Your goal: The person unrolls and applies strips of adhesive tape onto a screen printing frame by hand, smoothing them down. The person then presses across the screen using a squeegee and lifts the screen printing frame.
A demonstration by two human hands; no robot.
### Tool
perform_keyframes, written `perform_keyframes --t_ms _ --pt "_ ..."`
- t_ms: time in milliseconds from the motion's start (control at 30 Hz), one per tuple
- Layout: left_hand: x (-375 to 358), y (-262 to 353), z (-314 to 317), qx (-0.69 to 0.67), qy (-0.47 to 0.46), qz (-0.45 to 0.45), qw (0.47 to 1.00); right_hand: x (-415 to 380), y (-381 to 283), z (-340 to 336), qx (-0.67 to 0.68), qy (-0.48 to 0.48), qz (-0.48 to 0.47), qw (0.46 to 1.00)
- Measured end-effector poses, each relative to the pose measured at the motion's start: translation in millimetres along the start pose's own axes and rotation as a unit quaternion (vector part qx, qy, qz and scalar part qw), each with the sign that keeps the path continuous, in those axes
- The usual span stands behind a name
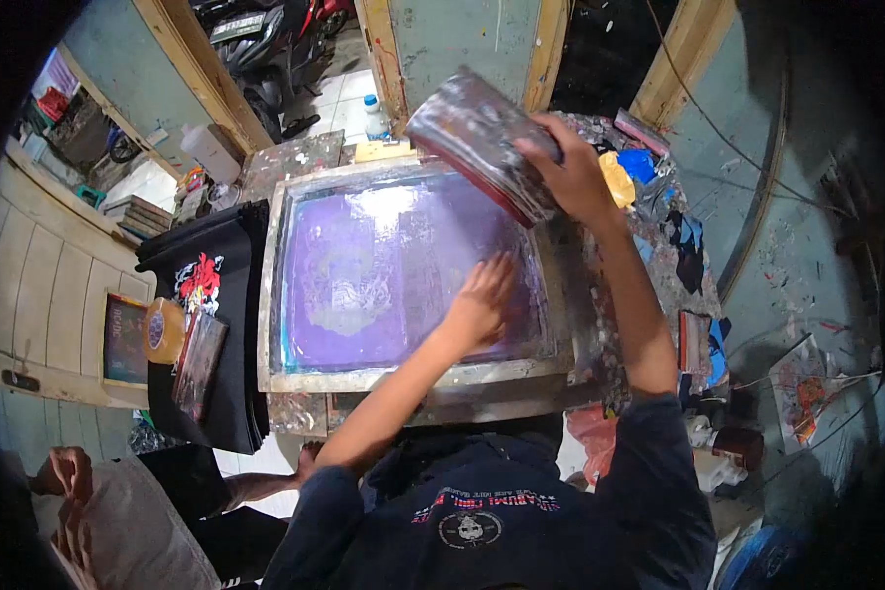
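Observation:
My right hand (570,172) grips a wide, paint-stained squeegee (487,143), raised and tilted above the upper right corner of a framed screen. The wooden frame (267,295) surrounds a purple, wet-looking mesh (354,265) with a glossy reflection near its top. On the right part of the mesh lies my left hand (485,295), its fingers stretched out and holding nothing.
Black cloths (236,334) hang left of the frame, with a roll of tape (164,329) and another squeegee (200,364) on them. A person (138,521) sits at the lower left. Bottles, cloths and yellow and blue items (636,164) lie around the table.

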State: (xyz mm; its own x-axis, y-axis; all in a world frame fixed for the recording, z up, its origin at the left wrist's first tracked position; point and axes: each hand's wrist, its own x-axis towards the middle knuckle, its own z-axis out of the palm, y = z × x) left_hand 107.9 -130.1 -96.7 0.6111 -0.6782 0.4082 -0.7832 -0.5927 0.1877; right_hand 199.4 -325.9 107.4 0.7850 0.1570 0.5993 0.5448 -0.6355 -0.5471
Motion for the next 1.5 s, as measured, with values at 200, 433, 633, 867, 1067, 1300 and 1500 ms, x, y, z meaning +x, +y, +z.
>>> perform_keyframes --t_ms 200,433,633,867,1067,1300,1500 --pt "48 2 58 0.157 -0.050 -0.041 0.985 -54 -11 -59 -0.012 0.090 0.110 0.990" --pt "49 23 58 0.116 -0.092 -0.061 0.987 -100 20 -63 0.046 0.108 0.212 0.970" --pt "54 32 6 0.027 -0.166 -0.059 0.984 -108 39 -15 0.309 0.121 0.256 0.908" --pt "62 16 34 0.010 -0.162 -0.066 0.985 -95 -67 25 0.705 -0.039 0.282 0.649" --pt "-20 -5 -77 -0.258 0.111 -0.155 0.947 -141 -90 94 0.763 -0.159 0.318 0.539" --pt "-269 -15 -181 -0.011 0.369 -0.446 0.815 -214 -129 170 0.738 -0.252 0.412 0.472" --pt "-357 31 -209 0.054 0.480 -0.539 0.689 -251 -180 213 0.686 -0.332 0.429 0.485"
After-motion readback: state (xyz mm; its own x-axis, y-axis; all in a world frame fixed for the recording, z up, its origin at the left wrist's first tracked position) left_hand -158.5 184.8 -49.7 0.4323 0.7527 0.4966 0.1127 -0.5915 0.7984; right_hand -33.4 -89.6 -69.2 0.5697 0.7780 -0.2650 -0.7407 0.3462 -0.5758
